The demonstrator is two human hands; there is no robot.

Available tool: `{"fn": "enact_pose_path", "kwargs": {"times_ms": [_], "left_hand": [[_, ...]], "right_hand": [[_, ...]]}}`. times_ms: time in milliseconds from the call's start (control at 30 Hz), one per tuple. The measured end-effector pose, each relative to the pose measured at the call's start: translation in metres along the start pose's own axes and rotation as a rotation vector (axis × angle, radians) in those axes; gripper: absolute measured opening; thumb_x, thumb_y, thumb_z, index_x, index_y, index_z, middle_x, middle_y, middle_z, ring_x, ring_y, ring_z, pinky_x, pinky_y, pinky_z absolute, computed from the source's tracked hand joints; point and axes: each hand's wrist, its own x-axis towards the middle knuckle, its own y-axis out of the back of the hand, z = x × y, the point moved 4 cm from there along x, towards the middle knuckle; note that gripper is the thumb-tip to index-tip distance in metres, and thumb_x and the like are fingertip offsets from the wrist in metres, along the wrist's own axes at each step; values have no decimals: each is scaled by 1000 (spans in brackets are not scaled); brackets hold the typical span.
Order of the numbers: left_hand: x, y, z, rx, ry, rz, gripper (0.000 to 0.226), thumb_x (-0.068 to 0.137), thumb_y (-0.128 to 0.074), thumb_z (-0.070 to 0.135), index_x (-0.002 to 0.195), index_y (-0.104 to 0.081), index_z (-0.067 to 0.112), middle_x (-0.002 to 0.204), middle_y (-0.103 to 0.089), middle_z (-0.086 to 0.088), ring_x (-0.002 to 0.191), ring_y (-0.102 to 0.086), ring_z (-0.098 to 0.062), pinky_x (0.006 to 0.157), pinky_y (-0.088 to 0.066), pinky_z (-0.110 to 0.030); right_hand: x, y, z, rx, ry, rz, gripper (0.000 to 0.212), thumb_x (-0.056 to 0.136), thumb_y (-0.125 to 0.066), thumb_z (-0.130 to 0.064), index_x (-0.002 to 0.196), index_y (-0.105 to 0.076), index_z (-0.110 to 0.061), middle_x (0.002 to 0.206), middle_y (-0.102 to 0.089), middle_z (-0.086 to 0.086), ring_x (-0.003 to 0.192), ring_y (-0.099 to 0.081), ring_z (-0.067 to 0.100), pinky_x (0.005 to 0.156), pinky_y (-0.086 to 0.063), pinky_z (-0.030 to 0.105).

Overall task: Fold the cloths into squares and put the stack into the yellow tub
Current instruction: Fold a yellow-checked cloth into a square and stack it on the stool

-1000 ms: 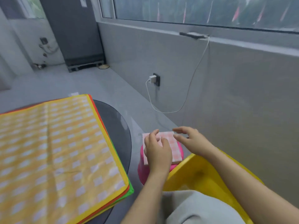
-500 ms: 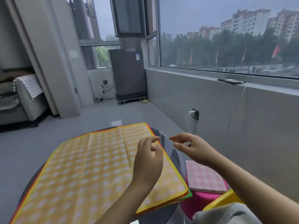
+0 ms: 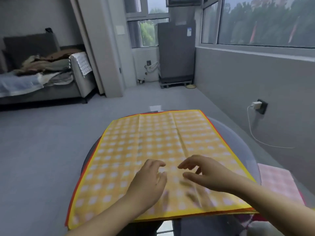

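Grey floor and a low grey wall under wide windows frame your round glass table, and on it lies the pile of cloths, the yellow checked one on top, spread flat with old crease lines running across it and red edges of others peeking out beneath along the left and far sides. Your left hand and right hand hover close together above the near half of that top cloth, fingers spread and loosely curled, gripping nothing; whether any fingertip touches the fabric you cannot tell, as the hands are blurred. To your right, beyond the table's rim and lower down, a pink checked cloth sits already folded square. The yellow tub does not show in this view. By the look of it you are at the start of folding the yellow cloth, with a good many sheets left under it, so the task is early. Your next move calls for pinching only the top layer at its near edge or corners, lifting it clear of the red one below, and laying it over along a crease so the edges meet evenly.
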Motion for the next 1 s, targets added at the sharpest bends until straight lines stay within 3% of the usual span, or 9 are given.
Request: {"fn": "enact_pose_path", "kwargs": {"times_ms": [67,167,267,433,567,700,833,933,1000], "left_hand": [[-6,-9,-12,117,-39,-91,38,96,-36,43,130,-45,28,131,-39,14,122,-40,-5,104,-30,-20],[-19,-20,-22,293,-158,-199,75,79,-10,62,143,-32,30,150,-21,14,141,-11,-5,107,0,-8],[-30,-23,-30,291,-172,-300,79,79,-5,73,149,-10,37,153,9,21,136,20,7,101,24,-8],[-41,-14,-32,203,-212,-351,70,78,-16,72,143,-24,48,152,3,27,134,18,15,105,21,-10],[-43,-9,-33,156,-251,-370,60,80,-35,70,137,-36,50,153,-11,27,136,9,16,106,15,-9],[-41,-6,-32,138,-268,-412,59,79,-44,67,136,-37,51,154,-10,26,128,17,25,102,17,-4],[-40,-2,-29,106,-255,-487,54,82,-52,60,133,-41,51,152,-8,27,120,21,30,97,18,1],[-40,0,-29,96,-238,-486,43,84,-54,57,127,-49,52,151,-15,29,126,10,27,95,12,3],[-40,1,-28,77,-211,-480,35,87,-53,54,122,-54,52,150,-21,30,134,0,18,102,3,-5]], "right_hand": [[2,-11,-2,-32,25,-66,26,88,-57,-38,113,-62,-33,107,-58,-16,96,-52,-2,79,-45,14],[1,-26,0,-112,78,-157,29,85,-57,-48,112,-62,-37,109,-53,-18,104,-45,0,88,-39,19],[-4,-36,0,-153,144,-206,38,80,-58,-59,114,-60,-42,121,-46,-20,114,-35,0,93,-26,11],[-12,-44,0,-144,214,-249,67,61,-48,-83,117,-56,-49,136,-41,-16,124,-31,5,101,-24,19],[-15,-46,-4,-171,227,-275,63,60,-57,-79,118,-55,-52,141,-35,-20,127,-26,4,100,-20,16],[-17,-45,-11,-149,226,-290,49,66,-56,-72,109,-63,-50,134,-41,-27,120,-30,-1,93,-19,5],[-17,-45,-11,-84,206,-319,62,58,-39,-89,103,-64,-54,122,-40,-39,118,-33,-3,93,-28,13],[-17,-46,-10,-57,184,-310,64,53,-34,-92,102,-60,-58,117,-36,-46,117,-31,-5,93,-29,14],[-16,-45,-11,-50,174,-312,61,53,-38,-90,100,-60,-59,118,-37,-46,117,-31,-6,91,-29,12]]}}
